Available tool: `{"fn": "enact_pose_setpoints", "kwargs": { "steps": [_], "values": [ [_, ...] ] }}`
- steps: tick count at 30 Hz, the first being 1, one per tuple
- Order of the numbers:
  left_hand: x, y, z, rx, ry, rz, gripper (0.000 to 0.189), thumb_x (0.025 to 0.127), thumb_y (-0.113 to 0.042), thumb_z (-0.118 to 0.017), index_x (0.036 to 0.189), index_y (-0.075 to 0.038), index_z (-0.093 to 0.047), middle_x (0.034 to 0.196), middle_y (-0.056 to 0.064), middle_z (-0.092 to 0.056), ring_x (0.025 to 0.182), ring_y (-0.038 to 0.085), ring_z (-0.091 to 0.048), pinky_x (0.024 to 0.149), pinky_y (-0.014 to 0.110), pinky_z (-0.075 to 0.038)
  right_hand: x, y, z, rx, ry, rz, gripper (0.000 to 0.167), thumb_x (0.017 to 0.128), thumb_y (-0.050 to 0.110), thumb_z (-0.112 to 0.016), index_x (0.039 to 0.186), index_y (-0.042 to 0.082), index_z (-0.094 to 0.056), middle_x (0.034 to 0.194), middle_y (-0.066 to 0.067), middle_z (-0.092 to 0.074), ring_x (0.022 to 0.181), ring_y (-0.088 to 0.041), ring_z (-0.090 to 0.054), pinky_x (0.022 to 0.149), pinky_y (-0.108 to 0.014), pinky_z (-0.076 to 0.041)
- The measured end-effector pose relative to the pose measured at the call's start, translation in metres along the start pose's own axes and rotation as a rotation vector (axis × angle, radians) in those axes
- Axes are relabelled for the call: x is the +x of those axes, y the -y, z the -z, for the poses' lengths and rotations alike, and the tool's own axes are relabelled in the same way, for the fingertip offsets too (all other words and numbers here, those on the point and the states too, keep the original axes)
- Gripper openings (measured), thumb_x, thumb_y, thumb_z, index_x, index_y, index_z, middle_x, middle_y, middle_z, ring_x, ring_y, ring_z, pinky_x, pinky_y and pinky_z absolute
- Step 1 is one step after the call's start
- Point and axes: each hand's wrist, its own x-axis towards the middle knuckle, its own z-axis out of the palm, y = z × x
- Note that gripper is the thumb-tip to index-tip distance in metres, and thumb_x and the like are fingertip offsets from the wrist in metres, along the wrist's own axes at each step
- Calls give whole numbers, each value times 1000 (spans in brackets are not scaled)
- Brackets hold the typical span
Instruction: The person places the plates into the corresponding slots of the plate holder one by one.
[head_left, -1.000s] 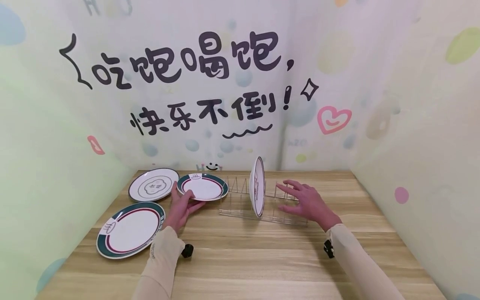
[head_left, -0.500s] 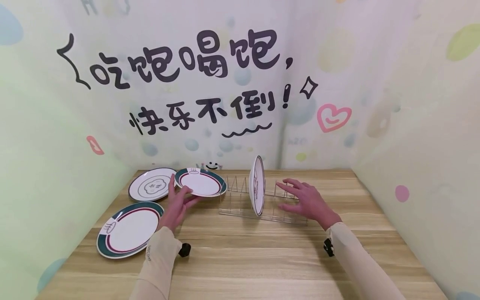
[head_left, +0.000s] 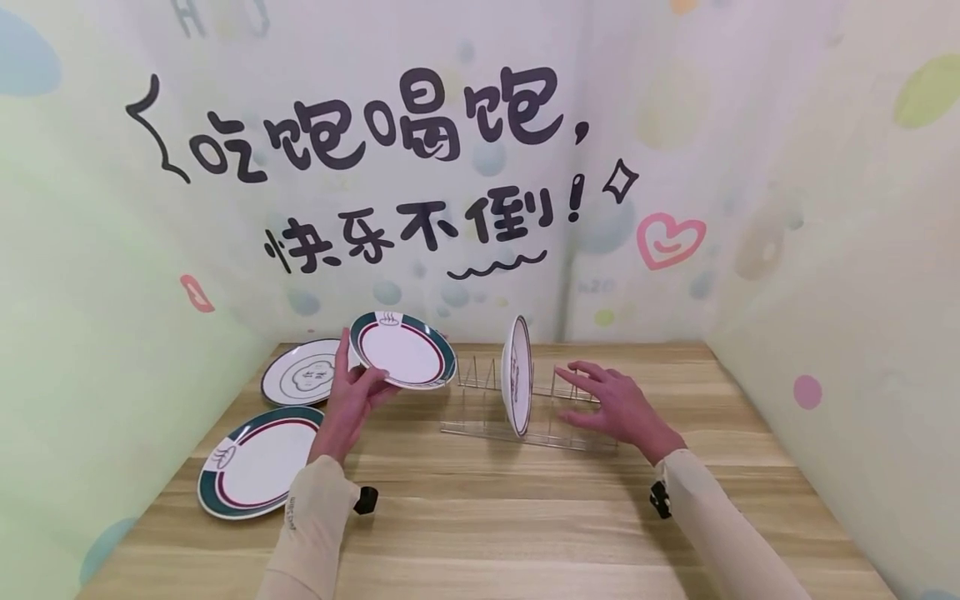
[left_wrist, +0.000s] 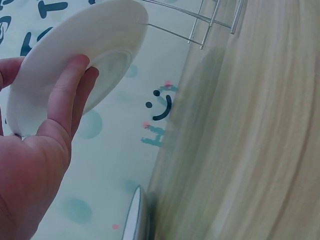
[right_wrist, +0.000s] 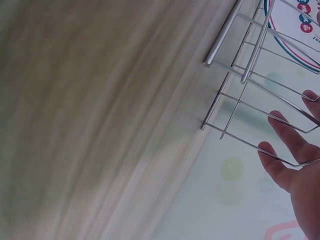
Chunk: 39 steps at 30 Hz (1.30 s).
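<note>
My left hand [head_left: 351,408] pinches the near left rim of a plate [head_left: 405,352] with a green band and a red ring, thumb on top and fingers beneath. The plate is raised and tilted, its white underside [left_wrist: 45,65] showing in the left wrist view. My right hand [head_left: 618,408] is at the right end of a wire dish rack [head_left: 487,431], fingers spread and touching its wires. A patterned plate [head_left: 516,377] stands upright in the rack. In the right wrist view, the fingers [right_wrist: 290,137] lie behind the wires; the thumb is hidden.
Another green-banded plate [head_left: 258,467] lies flat at the left of the wooden table [head_left: 480,533]. Behind it lies a white plate with a dark rim [head_left: 300,371], partly covered by the left hand and the raised plate. A printed backdrop [head_left: 420,250] stands behind the table.
My left hand has lifted the green-banded plate off the table, and its far edge now tilts up higher. The right hand, the rack and the upright plate have stayed in place.
</note>
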Motion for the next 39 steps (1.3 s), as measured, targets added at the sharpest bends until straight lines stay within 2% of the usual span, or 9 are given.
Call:
{"fn": "enact_pose_setpoints", "kwargs": {
  "steps": [4, 12, 17, 21, 25, 30, 36, 39],
  "values": [
    [-1, -3, -1, 54, 8, -17, 98, 101, 3, -56, 161, -58, -7, 149, 26, -31, 104, 27, -71, 92, 40, -59, -1, 0, 0, 5, 16, -11, 77, 84, 47, -84, 151, 23, -56, 146, -10, -57, 114, -43, -61, 93, -68, -50],
    [-2, -7, -2, 47, -5, -30, 99, 100, 6, -54, 162, -55, -7, 145, 25, -32, 102, 28, -71, 92, 41, -59, -1, -1, -2, -9, -12, 15, 76, 83, 47, -84, 149, 22, -58, 144, -9, -59, 110, -41, -63, 89, -66, -52],
    [-3, -11, 0, 54, -36, -25, 97, 101, 2, -56, 161, -57, -9, 143, 22, -32, 107, 27, -66, 94, 39, -58, 0, -1, -3, -2, -20, 22, 75, 83, 45, -85, 149, 22, -58, 144, -9, -59, 110, -42, -63, 90, -66, -52],
    [-6, -15, 1, 55, -40, -33, 95, 102, 0, -58, 160, -59, -10, 148, 21, -31, 112, 27, -64, 95, 38, -58, 1, -1, -1, -1, -11, 17, 75, 83, 46, -84, 150, 23, -58, 144, -9, -58, 111, -42, -63, 90, -67, -52],
    [-7, -21, -3, 56, 5, -64, 94, 102, 0, -58, 161, -57, -11, 153, 22, -30, 113, 28, -64, 94, 38, -58, 1, -1, 2, -1, 6, 1, 76, 84, 49, -83, 151, 24, -57, 146, -10, -57, 114, -42, -61, 92, -68, -51],
    [-9, -27, -15, 122, 96, -94, 95, 101, 0, -57, 162, -53, -8, 152, 25, -33, 104, 25, -69, 92, 38, -59, 1, -2, 2, 8, 18, -12, 77, 84, 49, -83, 151, 24, -56, 147, -10, -56, 116, -42, -60, 95, -69, -49],
    [-8, -27, -32, 117, 155, -79, 97, 98, 7, -55, 163, -51, -12, 147, 27, -37, 99, 27, -70, 88, 40, -61, 1, -3, -1, 5, 25, -17, 77, 84, 48, -83, 152, 23, -55, 147, -9, -56, 116, -42, -60, 95, -68, -49],
    [-8, -25, -40, 112, 175, -70, 99, 96, 9, -56, 164, -49, -14, 144, 28, -39, 102, 28, -66, 87, 42, -62, 0, -4, -2, 1, 27, -19, 77, 84, 49, -83, 152, 23, -55, 147, -9, -56, 116, -42, -60, 95, -68, -49]
  ]
}}
